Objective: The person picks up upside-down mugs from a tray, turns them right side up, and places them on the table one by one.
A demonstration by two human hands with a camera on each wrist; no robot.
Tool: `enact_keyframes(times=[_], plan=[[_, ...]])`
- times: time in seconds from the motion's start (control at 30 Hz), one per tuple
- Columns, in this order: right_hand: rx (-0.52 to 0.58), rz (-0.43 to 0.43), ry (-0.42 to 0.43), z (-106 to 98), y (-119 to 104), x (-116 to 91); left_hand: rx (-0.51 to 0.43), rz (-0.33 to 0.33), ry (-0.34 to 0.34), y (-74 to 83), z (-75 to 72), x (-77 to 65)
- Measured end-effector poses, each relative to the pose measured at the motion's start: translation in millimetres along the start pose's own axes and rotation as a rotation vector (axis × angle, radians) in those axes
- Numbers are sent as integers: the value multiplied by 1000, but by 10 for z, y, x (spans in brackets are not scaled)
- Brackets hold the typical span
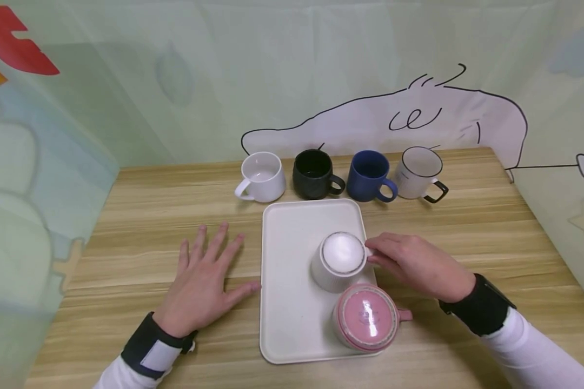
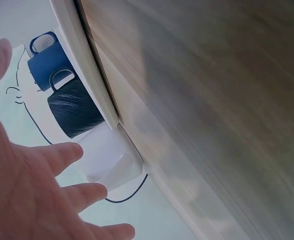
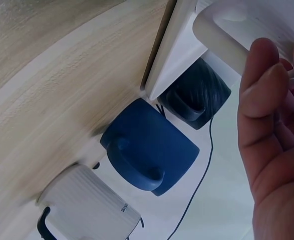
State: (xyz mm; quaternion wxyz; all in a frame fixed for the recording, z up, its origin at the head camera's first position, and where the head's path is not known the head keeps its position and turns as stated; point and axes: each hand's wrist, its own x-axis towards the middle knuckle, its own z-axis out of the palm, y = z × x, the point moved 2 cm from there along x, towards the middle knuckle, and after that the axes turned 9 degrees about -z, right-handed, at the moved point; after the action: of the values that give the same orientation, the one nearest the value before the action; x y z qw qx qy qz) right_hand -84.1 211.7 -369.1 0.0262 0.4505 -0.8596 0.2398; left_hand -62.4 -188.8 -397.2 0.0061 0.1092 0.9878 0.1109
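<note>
On the white tray (image 1: 292,319), a ribbed white mug (image 1: 332,273) stands upside down near the right edge. My right hand (image 1: 416,265) pinches its handle (image 3: 222,42) between thumb and fingers. Closer to me, a pink mug (image 1: 368,317) is also upside down on the tray, its handle pointing right past the rim. My left hand (image 1: 201,286) lies with fingers spread on the table, left of the tray, the thumb tip right at the tray's edge. In the left wrist view, the fingers (image 2: 61,155) are straight and hold nothing.
Behind the tray, upright mugs stand in a row: a plain white mug (image 1: 263,181), a black mug (image 1: 313,175), a blue mug (image 1: 368,178) and a white mug with a black rim (image 1: 416,175). A printed cloth (image 1: 272,70) hangs behind the wooden table (image 1: 151,216).
</note>
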Motion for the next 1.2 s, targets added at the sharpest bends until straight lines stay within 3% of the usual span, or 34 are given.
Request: enact_keyframes(times=[0.37,0.63,1.0,1.2], plan=[[-18,-81,84,-88,-3,61,-12,6,-7,37,-24,17],[14,-77,148,-213,-33,140,-39,31,16,82,-44,40],[23,-138,268,-363,-33,263,-62,61,40,165,-119,106],[89,-100,336,-420,-26,309,-92,66,34,221,-148,181]])
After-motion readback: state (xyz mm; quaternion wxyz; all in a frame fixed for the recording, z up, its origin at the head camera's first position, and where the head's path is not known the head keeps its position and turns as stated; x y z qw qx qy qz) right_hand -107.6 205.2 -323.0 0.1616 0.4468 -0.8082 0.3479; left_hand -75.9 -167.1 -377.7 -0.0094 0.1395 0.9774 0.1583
